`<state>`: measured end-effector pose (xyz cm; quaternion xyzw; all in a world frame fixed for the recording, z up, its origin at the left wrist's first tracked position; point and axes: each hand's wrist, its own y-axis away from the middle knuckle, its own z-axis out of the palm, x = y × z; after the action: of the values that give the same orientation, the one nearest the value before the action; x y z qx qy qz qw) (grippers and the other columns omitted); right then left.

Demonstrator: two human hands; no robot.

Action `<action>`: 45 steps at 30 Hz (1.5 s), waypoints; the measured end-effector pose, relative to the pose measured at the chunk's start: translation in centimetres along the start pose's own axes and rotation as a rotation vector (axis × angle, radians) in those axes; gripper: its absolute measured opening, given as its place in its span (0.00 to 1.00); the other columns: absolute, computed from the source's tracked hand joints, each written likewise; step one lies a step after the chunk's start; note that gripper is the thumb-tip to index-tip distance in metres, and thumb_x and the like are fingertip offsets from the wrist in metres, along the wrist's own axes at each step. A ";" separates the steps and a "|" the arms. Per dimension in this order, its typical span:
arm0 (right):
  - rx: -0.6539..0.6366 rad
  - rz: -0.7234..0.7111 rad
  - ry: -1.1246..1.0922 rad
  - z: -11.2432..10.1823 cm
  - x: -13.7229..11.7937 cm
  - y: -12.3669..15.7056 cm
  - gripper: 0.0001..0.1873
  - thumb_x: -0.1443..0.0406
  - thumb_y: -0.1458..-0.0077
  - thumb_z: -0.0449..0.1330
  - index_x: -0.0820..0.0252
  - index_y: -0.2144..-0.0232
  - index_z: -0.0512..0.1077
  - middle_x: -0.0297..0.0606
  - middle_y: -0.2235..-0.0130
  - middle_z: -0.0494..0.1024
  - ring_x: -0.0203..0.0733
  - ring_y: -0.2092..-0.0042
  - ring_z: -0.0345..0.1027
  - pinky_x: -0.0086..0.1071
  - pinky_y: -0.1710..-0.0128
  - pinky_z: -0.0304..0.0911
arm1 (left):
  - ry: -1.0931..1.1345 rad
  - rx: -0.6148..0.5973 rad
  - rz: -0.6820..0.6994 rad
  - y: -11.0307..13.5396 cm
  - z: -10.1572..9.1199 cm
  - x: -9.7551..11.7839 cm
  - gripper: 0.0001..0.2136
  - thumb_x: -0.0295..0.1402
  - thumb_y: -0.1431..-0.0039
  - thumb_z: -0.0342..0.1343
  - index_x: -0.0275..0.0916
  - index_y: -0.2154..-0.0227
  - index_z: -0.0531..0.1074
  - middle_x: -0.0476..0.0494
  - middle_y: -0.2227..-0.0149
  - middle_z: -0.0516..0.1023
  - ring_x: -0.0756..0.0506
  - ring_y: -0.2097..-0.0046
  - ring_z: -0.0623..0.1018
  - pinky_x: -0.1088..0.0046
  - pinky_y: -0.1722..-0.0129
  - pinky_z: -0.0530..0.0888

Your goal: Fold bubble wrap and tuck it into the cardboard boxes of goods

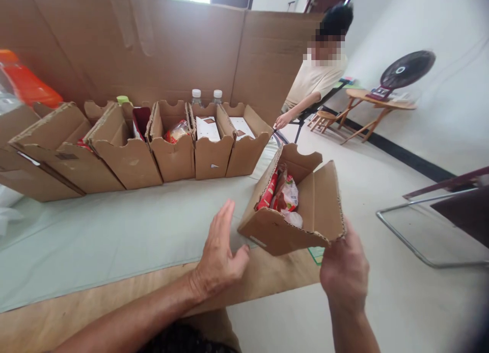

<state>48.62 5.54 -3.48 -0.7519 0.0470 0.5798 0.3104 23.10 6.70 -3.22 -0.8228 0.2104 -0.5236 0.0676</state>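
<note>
One cardboard box (277, 236), likely light, stiff; hold by sidewalls. Left hand (219, 256) spread, empty; right hand (346, 271) at near-right corner, grip hidden.

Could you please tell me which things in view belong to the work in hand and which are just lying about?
Seemingly part of the work:
cardboard box, held by the right hand
red-and-white packet inside it
row of cardboard boxes, probably

Apparently just lying about:
electric fan
wooden table under it
wooden stool
</note>
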 end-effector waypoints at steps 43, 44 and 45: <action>-0.311 0.172 0.682 7.3 2.1 -19.7 0.14 0.57 0.54 0.70 0.59 0.66 0.79 0.48 0.66 0.83 0.64 0.51 0.76 0.50 0.50 0.69 | -0.635 -0.436 0.180 -3.6 2.1 -4.3 0.30 0.50 0.28 0.48 0.37 0.32 0.64 0.29 0.27 0.61 0.31 0.25 0.59 0.38 0.28 0.56; -0.296 0.138 0.742 7.6 0.9 -19.1 0.14 0.58 0.52 0.68 0.59 0.64 0.80 0.47 0.67 0.82 0.65 0.50 0.76 0.50 0.50 0.68 | -0.633 -0.437 0.182 -3.6 2.1 -4.3 0.30 0.50 0.28 0.48 0.37 0.32 0.64 0.29 0.27 0.61 0.31 0.25 0.60 0.39 0.27 0.56; -0.287 0.072 0.789 8.2 -0.4 -18.6 0.17 0.58 0.50 0.66 0.58 0.58 0.81 0.46 0.66 0.83 0.64 0.51 0.76 0.50 0.49 0.68 | -0.628 -0.438 0.183 -3.6 2.1 -4.3 0.30 0.50 0.28 0.49 0.37 0.32 0.64 0.29 0.27 0.61 0.31 0.25 0.59 0.38 0.27 0.55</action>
<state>49.62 24.59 3.41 -0.9498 0.1072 0.2586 0.1400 24.35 11.53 -6.56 -0.9158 0.3586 -0.1808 -0.0023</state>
